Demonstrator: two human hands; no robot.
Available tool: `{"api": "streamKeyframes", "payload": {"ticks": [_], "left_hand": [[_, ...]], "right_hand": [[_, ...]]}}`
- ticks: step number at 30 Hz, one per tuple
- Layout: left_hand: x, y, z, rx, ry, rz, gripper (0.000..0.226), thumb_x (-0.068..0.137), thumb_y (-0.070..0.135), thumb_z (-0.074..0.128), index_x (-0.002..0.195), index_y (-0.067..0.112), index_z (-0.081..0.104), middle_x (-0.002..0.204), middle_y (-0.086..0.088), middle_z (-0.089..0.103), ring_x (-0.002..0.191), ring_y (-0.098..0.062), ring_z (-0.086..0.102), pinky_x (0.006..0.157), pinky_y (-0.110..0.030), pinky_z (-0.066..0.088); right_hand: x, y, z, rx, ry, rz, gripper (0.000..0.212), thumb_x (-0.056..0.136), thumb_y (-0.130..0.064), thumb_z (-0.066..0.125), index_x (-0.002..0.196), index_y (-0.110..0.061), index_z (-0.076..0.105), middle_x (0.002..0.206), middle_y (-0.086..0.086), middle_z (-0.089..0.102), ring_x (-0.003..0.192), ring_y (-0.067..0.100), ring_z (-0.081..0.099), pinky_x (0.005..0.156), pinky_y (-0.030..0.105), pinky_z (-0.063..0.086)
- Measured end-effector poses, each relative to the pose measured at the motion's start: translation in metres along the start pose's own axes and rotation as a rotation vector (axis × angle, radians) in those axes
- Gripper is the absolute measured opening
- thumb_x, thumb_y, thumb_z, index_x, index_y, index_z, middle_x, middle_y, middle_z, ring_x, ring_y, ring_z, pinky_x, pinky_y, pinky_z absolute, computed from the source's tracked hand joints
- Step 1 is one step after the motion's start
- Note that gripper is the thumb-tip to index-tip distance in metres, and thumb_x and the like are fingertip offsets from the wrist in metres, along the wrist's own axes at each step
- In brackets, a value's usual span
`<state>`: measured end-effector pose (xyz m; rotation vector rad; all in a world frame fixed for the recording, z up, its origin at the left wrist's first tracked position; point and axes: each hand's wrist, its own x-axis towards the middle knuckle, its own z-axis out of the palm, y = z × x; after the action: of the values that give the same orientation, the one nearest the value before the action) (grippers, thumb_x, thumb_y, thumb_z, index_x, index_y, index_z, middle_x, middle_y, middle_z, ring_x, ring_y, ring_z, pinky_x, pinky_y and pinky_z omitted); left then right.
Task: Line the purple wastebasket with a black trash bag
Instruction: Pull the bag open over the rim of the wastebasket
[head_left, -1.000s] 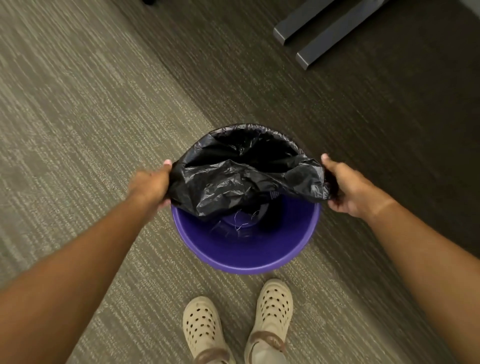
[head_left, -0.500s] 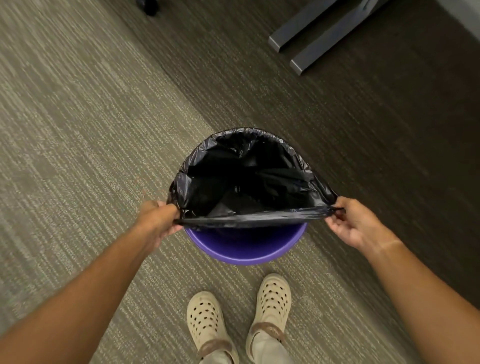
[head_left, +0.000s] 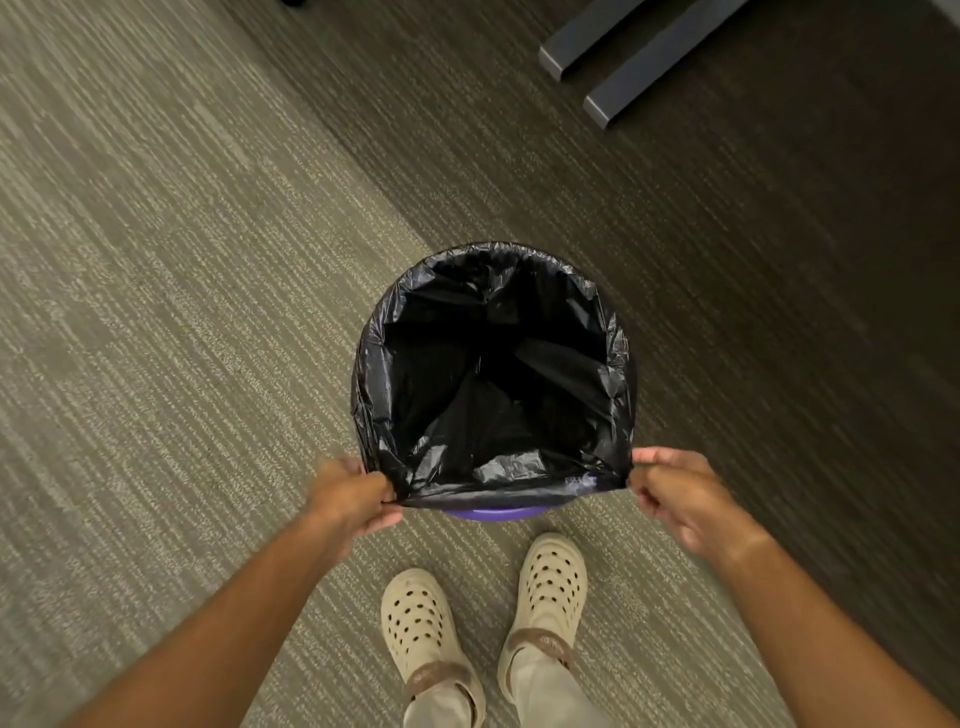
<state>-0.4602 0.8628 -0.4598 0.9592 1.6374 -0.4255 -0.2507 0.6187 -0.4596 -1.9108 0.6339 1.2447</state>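
Note:
The black trash bag (head_left: 493, 395) hangs open inside the purple wastebasket (head_left: 491, 514), its mouth wrapped over the far and side rim. Only a thin purple sliver of the near rim shows below the stretched bag edge. My left hand (head_left: 350, 499) pinches the bag's near edge at the left side of the basket. My right hand (head_left: 675, 493) pinches the same edge at the right side. The edge is pulled taut in a straight line between the two hands.
The basket stands on striped carpet where a lighter strip meets a darker one. My two feet in cream clogs (head_left: 488, 618) stand just in front of it. Grey metal furniture legs (head_left: 618, 67) lie on the floor at the upper right.
Both hands have drawn the bag's near edge toward me across the basket opening. The purple interior seen earlier is now almost fully covered by the bag.

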Motion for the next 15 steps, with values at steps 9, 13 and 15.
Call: {"api": "streamKeyframes", "payload": {"ticks": [9,13,15], "left_hand": [[0.007,-0.009,0.018,-0.051,-0.169,-0.082,0.017,0.092,0.0,0.056,0.107,0.003,0.061,0.102,-0.016,0.071,0.089,-0.024,0.072,0.065,-0.028,0.06],[0.011,-0.021,0.03,0.16,0.017,0.082,0.02,0.086,-0.004,0.063,0.105,0.004,0.062,0.095,-0.013,0.069,0.083,-0.02,0.069,0.075,-0.036,0.06],[0.015,-0.021,0.034,0.352,0.142,0.217,0.015,0.085,0.0,0.067,0.099,0.002,0.064,0.09,-0.011,0.068,0.073,-0.015,0.061,0.063,-0.027,0.053]], "right_hand": [[0.029,0.005,0.017,-0.056,-0.067,0.115,0.017,0.09,0.004,0.047,0.084,-0.001,0.061,0.068,0.01,0.058,0.054,0.015,0.052,0.055,0.028,0.044],[0.04,0.018,0.029,-0.133,0.048,0.002,0.021,0.089,0.005,0.054,0.075,-0.006,0.065,0.071,0.011,0.065,0.056,0.016,0.056,0.06,0.035,0.052],[0.047,0.019,0.033,-0.163,0.106,-0.061,0.016,0.089,0.005,0.058,0.083,-0.006,0.068,0.082,0.01,0.071,0.065,0.016,0.063,0.061,0.03,0.059]]}}
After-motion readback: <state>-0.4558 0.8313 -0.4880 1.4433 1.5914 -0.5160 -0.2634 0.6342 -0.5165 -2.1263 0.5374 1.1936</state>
